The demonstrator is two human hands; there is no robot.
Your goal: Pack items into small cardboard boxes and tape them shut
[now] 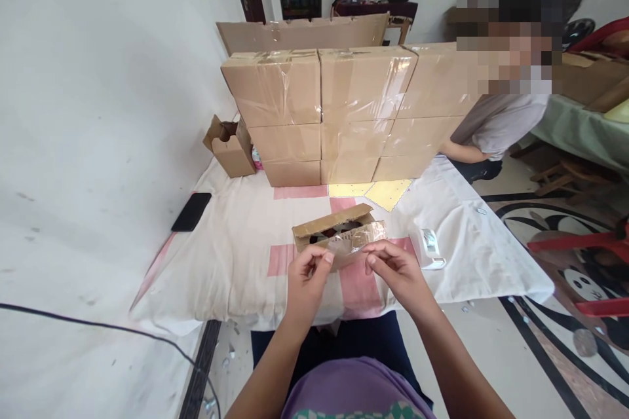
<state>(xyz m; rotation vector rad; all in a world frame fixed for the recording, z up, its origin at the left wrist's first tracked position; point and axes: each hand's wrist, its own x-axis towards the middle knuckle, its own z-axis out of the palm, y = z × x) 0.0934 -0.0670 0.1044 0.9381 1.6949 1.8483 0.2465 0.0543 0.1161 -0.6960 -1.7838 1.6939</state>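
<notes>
Holding a clear strip (347, 249) at the near side of the open box (334, 218), fingertips of left hand (308, 273) and right hand (400, 273) clamped on the strip; facing stacked cartons (354, 105) behind the box.

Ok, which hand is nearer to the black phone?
Left. The left hand is to the right of the black phone, slightly lower in view; the right hand is farther right, beyond the left hand.
</notes>
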